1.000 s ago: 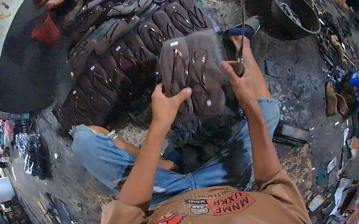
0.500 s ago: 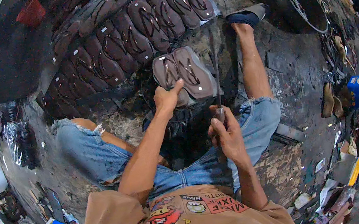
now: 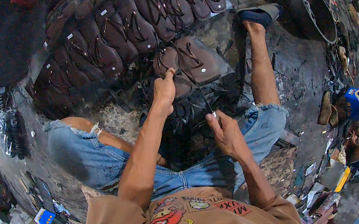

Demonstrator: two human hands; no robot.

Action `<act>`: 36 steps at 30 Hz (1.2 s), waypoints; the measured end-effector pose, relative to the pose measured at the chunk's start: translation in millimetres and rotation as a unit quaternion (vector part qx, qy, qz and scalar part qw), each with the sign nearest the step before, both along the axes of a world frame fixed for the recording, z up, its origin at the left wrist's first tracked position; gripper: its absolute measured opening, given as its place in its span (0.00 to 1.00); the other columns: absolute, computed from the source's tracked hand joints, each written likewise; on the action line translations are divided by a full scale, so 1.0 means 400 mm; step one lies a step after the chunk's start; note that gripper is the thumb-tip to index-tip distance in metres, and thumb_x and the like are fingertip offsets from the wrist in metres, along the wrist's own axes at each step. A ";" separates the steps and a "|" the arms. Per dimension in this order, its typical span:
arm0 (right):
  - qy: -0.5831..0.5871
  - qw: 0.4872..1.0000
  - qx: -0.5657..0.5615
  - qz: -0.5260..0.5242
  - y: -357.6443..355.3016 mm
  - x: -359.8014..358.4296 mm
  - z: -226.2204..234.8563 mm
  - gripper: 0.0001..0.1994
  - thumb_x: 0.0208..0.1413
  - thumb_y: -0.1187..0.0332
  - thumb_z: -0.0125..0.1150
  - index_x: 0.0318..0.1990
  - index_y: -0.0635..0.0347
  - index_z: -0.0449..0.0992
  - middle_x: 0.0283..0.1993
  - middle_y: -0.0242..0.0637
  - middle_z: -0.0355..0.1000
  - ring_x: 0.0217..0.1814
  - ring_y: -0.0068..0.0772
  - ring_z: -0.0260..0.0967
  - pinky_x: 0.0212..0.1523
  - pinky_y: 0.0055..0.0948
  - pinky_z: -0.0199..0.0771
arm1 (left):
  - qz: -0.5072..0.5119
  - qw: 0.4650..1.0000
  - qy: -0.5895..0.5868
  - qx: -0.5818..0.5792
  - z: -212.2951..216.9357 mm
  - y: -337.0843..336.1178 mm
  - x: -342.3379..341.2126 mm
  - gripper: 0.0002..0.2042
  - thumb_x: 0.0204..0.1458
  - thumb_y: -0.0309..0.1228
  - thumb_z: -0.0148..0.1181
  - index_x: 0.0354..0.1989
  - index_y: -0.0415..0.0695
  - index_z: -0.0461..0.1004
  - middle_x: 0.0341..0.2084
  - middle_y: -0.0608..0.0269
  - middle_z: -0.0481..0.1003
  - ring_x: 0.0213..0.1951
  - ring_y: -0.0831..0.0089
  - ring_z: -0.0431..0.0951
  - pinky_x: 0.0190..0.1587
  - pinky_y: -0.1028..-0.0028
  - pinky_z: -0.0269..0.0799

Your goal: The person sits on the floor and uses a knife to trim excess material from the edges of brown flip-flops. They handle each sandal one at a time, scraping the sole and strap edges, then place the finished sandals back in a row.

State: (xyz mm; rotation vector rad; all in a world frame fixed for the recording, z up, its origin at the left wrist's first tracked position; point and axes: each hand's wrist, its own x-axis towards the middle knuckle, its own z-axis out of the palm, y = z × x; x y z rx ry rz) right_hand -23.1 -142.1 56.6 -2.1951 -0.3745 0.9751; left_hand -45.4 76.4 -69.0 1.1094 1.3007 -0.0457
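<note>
Between my knees lies a pair of brown thong sandals with dark shiny straps, a left sandal (image 3: pixel 166 59) and a right sandal (image 3: pixel 203 63). My left hand (image 3: pixel 165 91) is closed on the near part of the left sandal, thumb on top; its other fingers are mostly hidden. My right hand (image 3: pixel 227 135), lower and to the right, is wrapped round the handle of a long, thin-bladed knife (image 3: pixel 203 96). The blade slants up and left to the gap between the two sandals. Whether its tip touches them, I cannot tell.
A row of several matching brown sandals (image 3: pixel 130 30) lies beyond the pair. My slippered foot (image 3: pixel 263 13) rests at the far right, near a dark bucket (image 3: pixel 319 15). Shoes (image 3: pixel 327 111) and a blue box (image 3: pixel 356 96) sit further right. Dark scraps litter the floor.
The knife has swung left, from upright beside the pair's right edge to slanting toward the gap between the sandals. My left hand stays on the left sandal. The view has shifted slightly.
</note>
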 end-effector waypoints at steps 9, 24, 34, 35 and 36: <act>-0.102 0.989 -0.077 0.076 0.042 0.098 -0.173 0.33 0.65 0.45 0.57 0.27 0.78 0.71 0.21 0.62 0.66 0.24 0.53 0.66 0.32 0.50 0.69 | 0.074 0.990 -0.103 -0.067 -0.057 -0.046 -0.011 0.22 0.64 0.48 0.56 0.48 0.39 0.74 0.38 0.59 0.79 0.37 0.65 0.80 0.39 0.59 0.75; -0.046 0.987 -0.076 0.136 0.076 0.177 -0.393 0.35 0.61 0.37 0.54 0.57 0.64 0.75 0.57 0.62 0.73 0.59 0.63 0.71 0.60 0.51 0.71 | 0.058 0.992 -0.019 -0.114 0.088 -0.086 0.025 0.19 0.61 0.54 0.56 0.37 0.49 0.73 0.29 0.68 0.74 0.28 0.75 0.72 0.20 0.73 0.64; -0.236 0.966 0.013 0.100 0.147 0.112 -0.487 0.22 0.58 0.54 0.61 0.56 0.55 0.75 0.55 0.53 0.74 0.57 0.62 0.71 0.55 0.52 0.72 | 0.063 0.979 -0.087 -0.174 0.060 -0.028 -0.011 0.18 0.64 0.51 0.53 0.35 0.47 0.72 0.20 0.68 0.70 0.15 0.76 0.65 0.12 0.75 0.55; -0.282 0.955 0.043 0.082 0.148 0.113 -0.521 0.22 0.59 0.50 0.60 0.52 0.56 0.78 0.49 0.53 0.76 0.51 0.61 0.74 0.51 0.52 0.75 | 0.060 0.979 -0.090 -0.172 0.062 -0.031 -0.006 0.18 0.64 0.51 0.53 0.35 0.47 0.72 0.20 0.68 0.70 0.15 0.76 0.65 0.12 0.75 0.55; -0.292 0.953 0.042 0.074 0.143 0.118 -0.554 0.23 0.60 0.47 0.59 0.50 0.57 0.79 0.47 0.53 0.78 0.48 0.61 0.76 0.48 0.52 0.77 | 0.057 0.979 -0.093 -0.170 0.065 -0.034 -0.002 0.18 0.64 0.51 0.53 0.35 0.47 0.72 0.21 0.68 0.70 0.15 0.76 0.66 0.12 0.75 0.55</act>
